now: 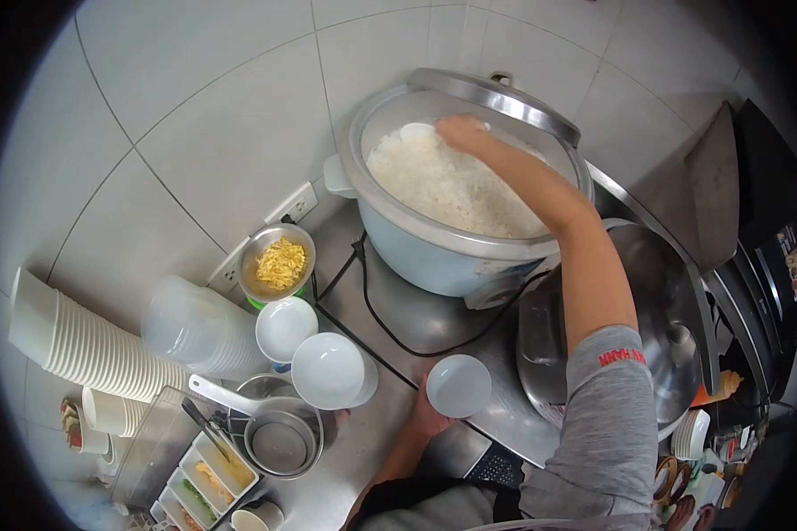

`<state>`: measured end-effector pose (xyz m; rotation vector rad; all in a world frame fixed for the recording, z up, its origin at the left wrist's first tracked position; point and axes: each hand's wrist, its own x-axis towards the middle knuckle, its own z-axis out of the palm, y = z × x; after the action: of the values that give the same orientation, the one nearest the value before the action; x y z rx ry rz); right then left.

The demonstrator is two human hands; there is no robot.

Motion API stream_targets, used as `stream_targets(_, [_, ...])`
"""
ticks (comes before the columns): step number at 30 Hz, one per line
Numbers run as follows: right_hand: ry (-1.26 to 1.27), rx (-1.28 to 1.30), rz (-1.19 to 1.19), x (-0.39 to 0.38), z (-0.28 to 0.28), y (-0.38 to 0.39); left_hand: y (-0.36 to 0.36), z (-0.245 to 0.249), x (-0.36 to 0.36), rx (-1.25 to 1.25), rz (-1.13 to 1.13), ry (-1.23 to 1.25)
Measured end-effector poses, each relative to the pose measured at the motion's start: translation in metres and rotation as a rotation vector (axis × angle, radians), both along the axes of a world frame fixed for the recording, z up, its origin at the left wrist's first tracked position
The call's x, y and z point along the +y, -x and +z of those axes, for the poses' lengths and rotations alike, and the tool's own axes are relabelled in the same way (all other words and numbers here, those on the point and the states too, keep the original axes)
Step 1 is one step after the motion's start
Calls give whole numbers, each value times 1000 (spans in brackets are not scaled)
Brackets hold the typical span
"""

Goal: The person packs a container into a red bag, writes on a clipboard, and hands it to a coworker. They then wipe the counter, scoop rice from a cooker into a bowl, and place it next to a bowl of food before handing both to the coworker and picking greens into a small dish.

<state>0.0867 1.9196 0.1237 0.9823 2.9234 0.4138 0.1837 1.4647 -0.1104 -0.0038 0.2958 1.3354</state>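
Observation:
My right hand reaches into a large pale-blue rice cooker, its fingers closed on a white rice scoop at the far side of the pot. Cooked white rice fills much of the cooker, and part of the scoop is hidden by the hand. Low in front of the cooker, my left hand grips a white bowl from its left side. The inside of this bowl shows only white. Two stacks of white bowls stand to its left.
A metal bowl of yellow shreds sits by the wall sockets. Stacked cups, a metal pot and a topping tray occupy the left. A black cord crosses the counter. A large metal lid lies right.

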Motion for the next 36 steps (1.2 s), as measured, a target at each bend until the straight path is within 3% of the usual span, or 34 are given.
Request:
stream_targets(3, [-56,90,154,-31,2,-17,3,4,1,22,5,9])
stream_targets(13, [136,-109,190,-117,43,-106,0,4,2,-7,8,-73])
stream_targets(16, [269,298,6,-57,14,-116,1,9,0,64,-7,32])
stream_targets(19, [79,233,-234,-5,9,-113,1,3,1,22,-25,-5])
stream_targets(23, [-34,-27,-117,-33,-2,-86,2,5,4,0,-26,-6])
stream_targets(29, [95,-182,69,-120,48,-120,1,7,1,18,-14,47])
stream_targets(33, [273,-130,148,-118,46,-151,1,1,0,127,-13,-24])
stream_targets(36, [27,93,-242,-79,36,-159,1,1,1,-2,-20,-7])
